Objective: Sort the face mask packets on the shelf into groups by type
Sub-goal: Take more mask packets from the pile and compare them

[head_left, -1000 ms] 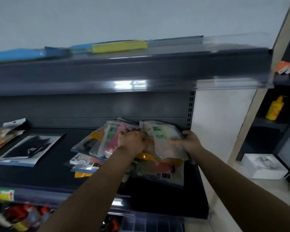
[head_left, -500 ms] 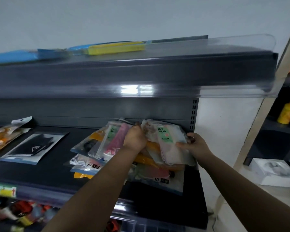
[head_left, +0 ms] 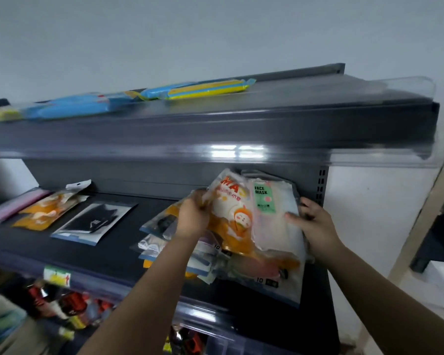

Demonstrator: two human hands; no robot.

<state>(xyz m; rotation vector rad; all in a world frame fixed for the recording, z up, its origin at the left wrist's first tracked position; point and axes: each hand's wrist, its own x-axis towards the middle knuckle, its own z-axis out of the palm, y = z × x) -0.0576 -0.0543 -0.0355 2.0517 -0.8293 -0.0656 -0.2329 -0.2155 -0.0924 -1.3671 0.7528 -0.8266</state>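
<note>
Left hand point(head_left: 192, 216) grips orange packet point(head_left: 235, 213); long axis upright; right hand point(head_left: 310, 221) pinches FACE MASK packet point(head_left: 274, 213) alongside, at shelf's point(head_left: 113, 249) right end; orange group far left.

Dark shelf point(head_left: 108, 252) bearing black packet point(head_left: 94, 222), orange packets point(head_left: 49, 208), and mixed pile point(head_left: 215, 254) at right

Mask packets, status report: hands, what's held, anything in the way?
Left hand grips orange cartoon packet. Right hand holds Face Mask packet, both tilted up over the unsorted pile. Nothing blocking.
</note>
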